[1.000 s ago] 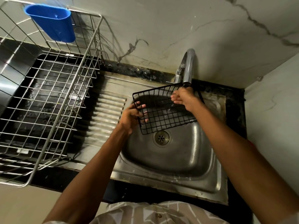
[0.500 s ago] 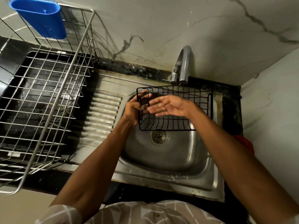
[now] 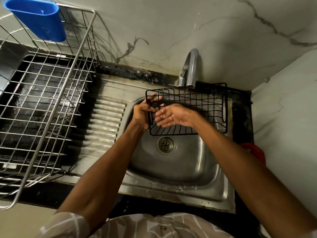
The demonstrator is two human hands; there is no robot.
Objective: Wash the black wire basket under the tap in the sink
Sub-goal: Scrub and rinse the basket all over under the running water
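The basket (image 3: 204,107) was held over the sink (image 3: 180,169), just under the tap (image 3: 191,67), with its open side up. A thin stream of water seemed to fall from the spout into the wires, though it was hard to see.

The left hand (image 3: 143,114) gripped the basket's left end, with its fingers curled round the wires there. The right hand (image 3: 173,115) was inside the basket with its fingers spread flat and wet. It held nothing and looked to be rubbing the wires near the left end.

So the washing step was going on, and it was likely only part done. The far right end of the basket had no hand near it.

Next, the right hand would need to rub along the other wires toward the right side. The left hand would need to keep a firm hold and tip the basket so the water reached every part.
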